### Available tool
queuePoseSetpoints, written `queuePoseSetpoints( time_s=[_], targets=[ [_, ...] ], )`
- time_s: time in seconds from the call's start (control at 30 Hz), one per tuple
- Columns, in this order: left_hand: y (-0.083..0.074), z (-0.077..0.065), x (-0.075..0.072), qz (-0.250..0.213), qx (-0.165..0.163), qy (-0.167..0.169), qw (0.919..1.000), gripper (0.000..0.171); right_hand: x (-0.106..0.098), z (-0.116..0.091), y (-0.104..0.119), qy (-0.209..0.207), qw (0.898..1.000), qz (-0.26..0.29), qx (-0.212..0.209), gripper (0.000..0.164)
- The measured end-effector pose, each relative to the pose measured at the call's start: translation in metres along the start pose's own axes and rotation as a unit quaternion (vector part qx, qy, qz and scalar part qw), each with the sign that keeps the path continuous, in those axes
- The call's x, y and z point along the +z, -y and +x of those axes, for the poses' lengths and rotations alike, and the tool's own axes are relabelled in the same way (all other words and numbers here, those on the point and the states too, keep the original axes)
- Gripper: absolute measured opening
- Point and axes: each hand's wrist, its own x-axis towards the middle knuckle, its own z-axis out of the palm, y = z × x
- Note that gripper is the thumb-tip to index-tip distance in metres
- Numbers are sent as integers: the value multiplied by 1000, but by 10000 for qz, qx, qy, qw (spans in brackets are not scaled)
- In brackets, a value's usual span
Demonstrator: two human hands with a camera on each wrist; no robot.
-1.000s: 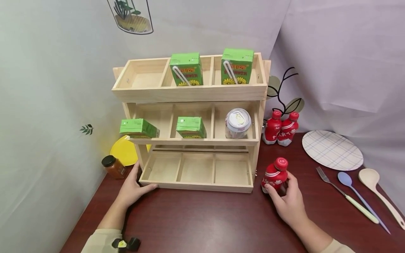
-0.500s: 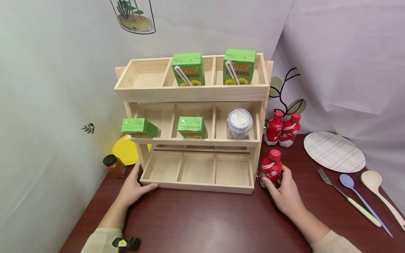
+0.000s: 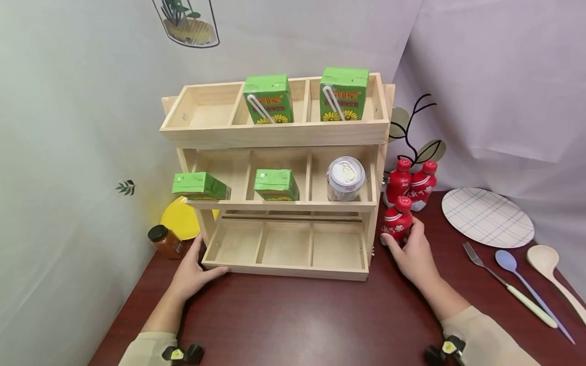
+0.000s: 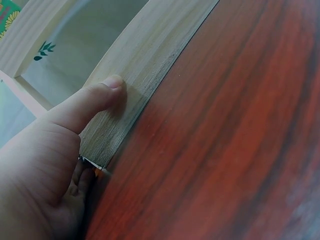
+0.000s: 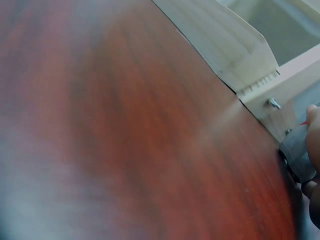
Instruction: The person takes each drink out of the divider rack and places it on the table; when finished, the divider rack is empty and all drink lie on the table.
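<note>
My right hand (image 3: 414, 251) grips a red bottle (image 3: 397, 221) with a red cap, upright beside the rack's right side. Directly behind it stand two more red bottles (image 3: 423, 185). In the right wrist view, only part of the hand and the bottle's grey lower part (image 5: 298, 155) show at the right edge. My left hand (image 3: 188, 274) holds the lower left corner of a three-tier wooden rack (image 3: 284, 270). In the left wrist view its thumb (image 4: 100, 100) presses the front board, while the other fingers go round the side, partly hidden.
Green drink cartons (image 3: 344, 94) stand on the upper two tiers, with a can (image 3: 345, 179) at middle right. Left are a yellow plate (image 3: 176, 218) and a dark-lidded jar (image 3: 165, 241). Right lie a checked plate (image 3: 487, 216), a fork (image 3: 508, 287), a blue spoon (image 3: 505, 261) and a ladle (image 3: 545, 259).
My right hand has carried the red bottle away from me, back along the rack's right side to the other two bottles. My left hand keeps its place on the rack's corner.
</note>
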Motion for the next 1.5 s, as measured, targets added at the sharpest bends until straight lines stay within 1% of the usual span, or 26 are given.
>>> queuePoseSetpoints(
  time_s=[0.23,0.47,0.7,0.9,1.03,1.13,1.3,1.5],
  targets=[
    [-1,-3,-1,74,0,-28,10000,113,1,10,-8,24,9997,-81,213,75],
    [-2,-1,-1,36,25,-13,10000,112,-1,22,-14,3,9989,-159,448,74],
    [-3,0,-2,9,35,-32,10000,112,3,33,-20,-125,9978,-182,618,73],
    [-3,0,-1,-26,71,-7,10000,111,7,42,-25,-214,9968,-91,771,74],
    [-4,-1,-2,-74,87,-19,9999,111,10,46,-27,-193,9966,-60,797,75],
    [-4,-2,-2,-40,90,-58,9999,111,12,48,-28,-158,9970,-68,752,76],
    [-2,-1,-2,-147,77,-33,9999,110,13,49,-30,-150,9976,-72,679,77],
    [-3,0,-1,-162,29,-17,9999,110,14,49,-31,-34,9968,-348,720,73]
  ],
)
